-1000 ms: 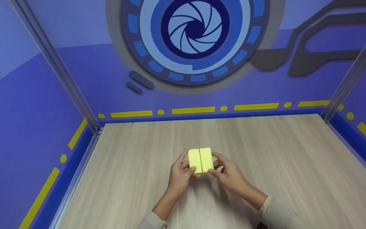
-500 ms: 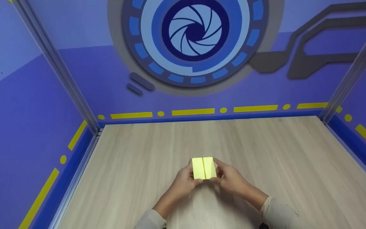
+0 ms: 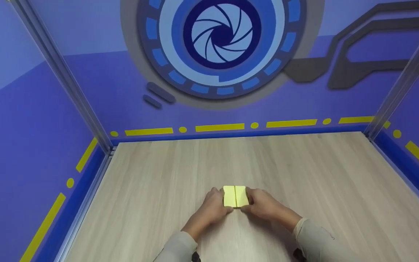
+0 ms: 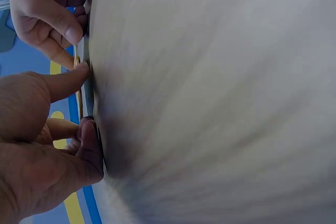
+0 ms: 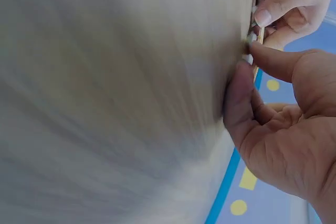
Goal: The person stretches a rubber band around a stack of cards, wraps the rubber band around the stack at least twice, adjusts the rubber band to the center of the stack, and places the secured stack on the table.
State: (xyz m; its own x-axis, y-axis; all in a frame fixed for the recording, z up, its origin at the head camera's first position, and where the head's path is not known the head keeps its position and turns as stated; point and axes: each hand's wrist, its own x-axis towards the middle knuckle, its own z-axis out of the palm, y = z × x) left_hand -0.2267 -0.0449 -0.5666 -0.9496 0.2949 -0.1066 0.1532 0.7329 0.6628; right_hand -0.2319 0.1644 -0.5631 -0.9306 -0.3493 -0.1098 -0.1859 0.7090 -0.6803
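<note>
A flat, bright yellow square piece (image 3: pixel 230 196), with a thin dark line down its middle, lies low over the wooden table in the head view. My left hand (image 3: pixel 213 206) grips its left edge, thumb at the near corner. On the opposite side my right hand (image 3: pixel 266 204) holds the right edge, its thumb at the near right corner. Seen edge-on in the left wrist view, the piece is a thin strip between the left hand (image 4: pixel 47 129) and the right. Fingers of the right hand (image 5: pixel 283 108) hide most of it in the right wrist view.
The pale wood-grain tabletop (image 3: pixel 151 174) spreads around both hands. Blue printed panels (image 3: pixel 96 83) with yellow dashes wall it at the back and sides. Metal posts (image 3: pixel 64 76) stand at the rear corners.
Both hands have lowered the yellow square toward the table and nearer to me, a little to the right. It was tilted up earlier and now looks flatter. Both hands keep their hold.
</note>
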